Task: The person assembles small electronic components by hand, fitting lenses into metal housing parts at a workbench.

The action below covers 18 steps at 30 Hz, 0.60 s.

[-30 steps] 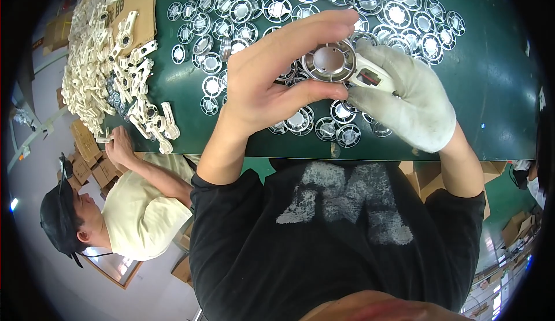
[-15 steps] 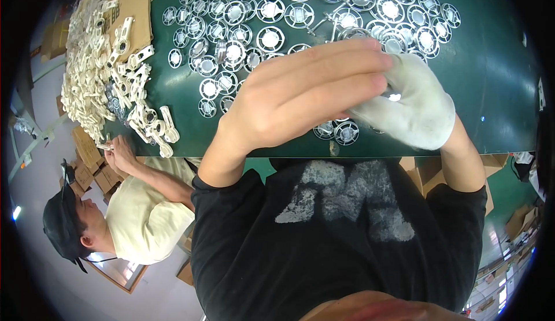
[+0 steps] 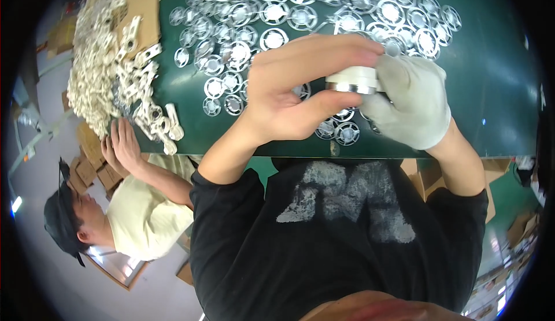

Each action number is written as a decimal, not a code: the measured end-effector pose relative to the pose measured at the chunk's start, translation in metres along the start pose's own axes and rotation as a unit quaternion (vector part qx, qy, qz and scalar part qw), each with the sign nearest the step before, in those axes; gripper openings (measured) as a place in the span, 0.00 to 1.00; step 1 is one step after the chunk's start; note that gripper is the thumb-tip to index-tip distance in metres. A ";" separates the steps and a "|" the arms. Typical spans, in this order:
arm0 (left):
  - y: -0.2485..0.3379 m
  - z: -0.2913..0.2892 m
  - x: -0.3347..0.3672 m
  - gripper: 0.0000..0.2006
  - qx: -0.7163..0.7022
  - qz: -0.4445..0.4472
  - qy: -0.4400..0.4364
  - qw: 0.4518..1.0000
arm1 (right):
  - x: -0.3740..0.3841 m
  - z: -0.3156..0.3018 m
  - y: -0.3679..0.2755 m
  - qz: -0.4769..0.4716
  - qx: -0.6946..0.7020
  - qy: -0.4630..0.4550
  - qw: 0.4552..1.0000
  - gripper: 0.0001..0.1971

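Above the front of the green table, my bare left hand (image 3: 289, 90) pinches a white round part with a silver rim (image 3: 351, 80) between thumb and fingers. My right hand (image 3: 411, 102), in a pale grey-white glove, closes on the other side of the same part, its fingers curled. The gloved fingers cover the part's right end. Beyond and below my hands lie many silver spoked rings (image 3: 273, 12), some overlapping and some partly hidden by my left hand.
Cream plastic arm-shaped pieces (image 3: 92, 72) are heaped at the left, beside a cardboard sheet (image 3: 143, 15). A co-worker (image 3: 144, 217) in a pale shirt and dark cap sits there, hands at the heap. The green table's (image 3: 497, 119) front edge runs close to my body.
My left hand has turned and its thumb now shows, bringing the white part with its silver rim into sight. The gloved hand has curled tighter. The co-worker's hands have shifted at the heap.
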<state>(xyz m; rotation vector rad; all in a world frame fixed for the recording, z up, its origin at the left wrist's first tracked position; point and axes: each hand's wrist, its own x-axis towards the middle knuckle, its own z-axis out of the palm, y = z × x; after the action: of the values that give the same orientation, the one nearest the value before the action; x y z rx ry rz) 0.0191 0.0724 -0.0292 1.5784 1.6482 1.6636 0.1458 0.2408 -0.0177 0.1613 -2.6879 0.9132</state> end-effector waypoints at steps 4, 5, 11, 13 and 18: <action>0.007 -0.006 0.016 0.14 0.041 -0.099 0.010 0.994 | -0.005 -0.001 -0.004 0.157 0.054 -0.016 0.986 0.15; 0.003 -0.016 0.016 0.12 0.047 -0.140 0.014 0.989 | 0.011 -0.009 -0.018 0.234 0.103 -0.085 0.963 0.19; -0.049 -0.135 0.041 0.15 -0.029 -0.303 0.210 0.929 | 0.007 0.007 -0.016 0.178 0.180 0.008 0.967 0.21; -0.035 -0.136 0.044 0.15 -0.055 -0.245 0.304 0.919 | 0.003 0.006 -0.010 0.209 0.171 -0.026 0.963 0.20; -0.013 -0.215 -0.033 0.21 0.449 -0.357 0.207 0.793 | 0.001 0.009 -0.010 0.180 0.161 -0.033 0.970 0.18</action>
<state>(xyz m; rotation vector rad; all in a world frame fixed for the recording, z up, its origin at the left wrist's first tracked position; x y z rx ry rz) -0.1525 -0.0571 0.0036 0.5852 3.0424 0.8347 0.1444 0.2273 -0.0182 -0.2428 -2.6557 1.4743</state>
